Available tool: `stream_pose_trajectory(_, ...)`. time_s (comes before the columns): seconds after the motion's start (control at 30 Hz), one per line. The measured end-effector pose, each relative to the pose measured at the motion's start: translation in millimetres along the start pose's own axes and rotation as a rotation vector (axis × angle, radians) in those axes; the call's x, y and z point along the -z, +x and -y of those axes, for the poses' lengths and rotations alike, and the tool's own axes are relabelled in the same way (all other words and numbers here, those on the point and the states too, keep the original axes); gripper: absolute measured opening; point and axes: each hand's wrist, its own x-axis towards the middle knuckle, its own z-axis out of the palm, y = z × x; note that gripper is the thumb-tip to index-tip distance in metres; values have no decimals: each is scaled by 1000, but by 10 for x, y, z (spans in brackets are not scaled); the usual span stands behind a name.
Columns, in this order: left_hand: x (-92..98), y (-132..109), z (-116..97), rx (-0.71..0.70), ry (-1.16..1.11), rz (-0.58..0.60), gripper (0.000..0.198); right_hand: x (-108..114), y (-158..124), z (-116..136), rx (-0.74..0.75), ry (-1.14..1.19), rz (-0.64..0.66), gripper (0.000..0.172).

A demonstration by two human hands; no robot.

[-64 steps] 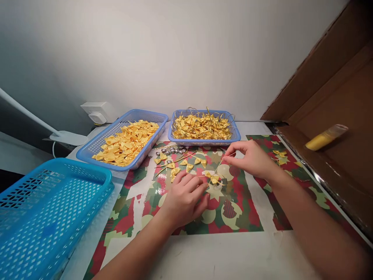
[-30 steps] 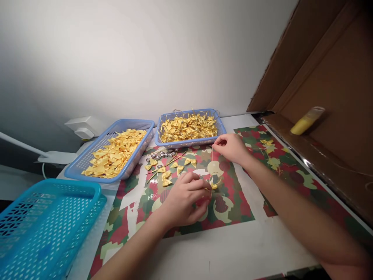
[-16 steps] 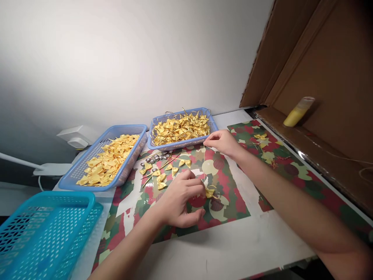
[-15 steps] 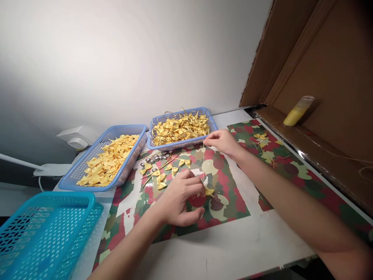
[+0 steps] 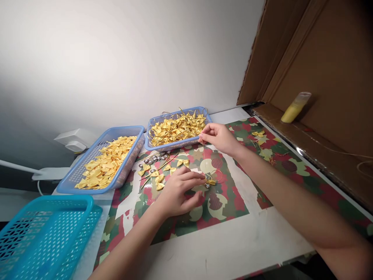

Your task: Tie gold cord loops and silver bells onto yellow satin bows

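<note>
Yellow, shiny and ribbon-like, the small bow (image 5: 211, 181) lies on the red, green and cream patterned sheet (image 5: 233, 210), just past the left hand's fingertips, near the middle of the view. Its near side is partly hidden by the fingers, and its knot is too small to make out. A round silver bell (image 5: 207, 186) sits against it at six o'clock, and a thin orange-yellow loop (image 5: 222, 175) arcs out toward one o'clock.

The left hand (image 5: 178, 190) is loosely spread, thumb apart from the fingers, its index fingertip at the bow; whether it presses on it I cannot tell. Above the bow, between twelve and one o'clock, the right hand (image 5: 220, 137) pinches a fine thread (image 5: 203, 151) between thumb and fingertip. The thread runs down toward the bow, too faint to follow all the way.

Around nine to ten o'clock from the bow lie loose yellow bows (image 5: 159, 182), with more silver bells (image 5: 154, 158) beyond them.
</note>
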Motion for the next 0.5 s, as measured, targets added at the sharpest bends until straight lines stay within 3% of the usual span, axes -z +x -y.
stream_pose_trajectory(0.1,7,44,22,46,-54,-136,18,41,-28,108,126,30,78,12)
stream_pose_trajectory(0.23,16,191,80,328,-165,-321,16,89,-62,209,166,40,182,11)
stream_pose_trajectory(0.37,-22,418,139,473,-495,-227,36,113,-76,206,142,3,244,9)
stream_pose_trajectory(0.5,-107,613,143,536,-676,-262,31,137,-85,206,127,-23,262,8)
